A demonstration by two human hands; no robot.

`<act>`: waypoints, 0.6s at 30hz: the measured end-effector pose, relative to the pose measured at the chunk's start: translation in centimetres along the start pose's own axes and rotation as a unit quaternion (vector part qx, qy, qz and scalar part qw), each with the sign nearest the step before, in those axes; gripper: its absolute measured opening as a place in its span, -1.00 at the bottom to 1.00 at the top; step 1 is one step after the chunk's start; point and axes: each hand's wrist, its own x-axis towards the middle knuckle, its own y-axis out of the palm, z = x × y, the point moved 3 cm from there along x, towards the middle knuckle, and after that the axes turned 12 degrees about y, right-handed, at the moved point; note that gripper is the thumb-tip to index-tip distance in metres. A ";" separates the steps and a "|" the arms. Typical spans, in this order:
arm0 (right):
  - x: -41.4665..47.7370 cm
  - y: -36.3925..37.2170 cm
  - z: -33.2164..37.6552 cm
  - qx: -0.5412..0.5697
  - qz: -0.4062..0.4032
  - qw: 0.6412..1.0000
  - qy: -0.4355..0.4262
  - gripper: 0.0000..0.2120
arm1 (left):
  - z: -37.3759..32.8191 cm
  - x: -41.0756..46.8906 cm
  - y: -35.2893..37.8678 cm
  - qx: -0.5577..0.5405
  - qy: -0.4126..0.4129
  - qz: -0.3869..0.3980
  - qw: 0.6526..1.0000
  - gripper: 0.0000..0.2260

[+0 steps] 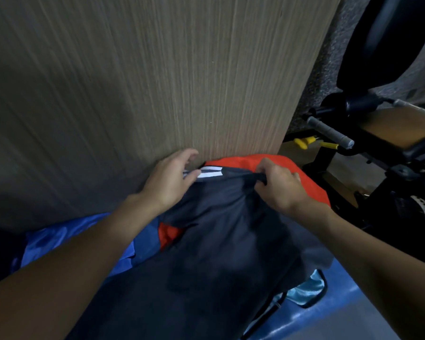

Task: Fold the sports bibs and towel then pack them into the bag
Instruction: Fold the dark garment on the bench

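A dark navy cloth (221, 241) with white stripes at its top edge lies over the near edge of the wooden table (133, 82). My left hand (168, 179) pinches its striped top left corner. My right hand (277, 182) grips the dark top right edge in curled fingers. An orange bib (243, 160) shows beyond the top edge and through a gap lower left. A blue bib (66, 236) lies under my left forearm. A light blue fabric piece with black trim (307, 290) sits at the lower right.
Black exercise equipment (378, 155) with a grey handle and yellow pins stands close to the right of the table. Grey carpet shows behind it. A blue floor mat (329, 315) lies at the lower right. The wooden tabletop stretches away ahead.
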 end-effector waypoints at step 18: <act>1.2 0.8 4.8 -0.044 -0.016 0.995 -0.089 -0.80 | 2.0 -1.7 1.7 -0.161 -0.193 -0.092 0.964 -0.72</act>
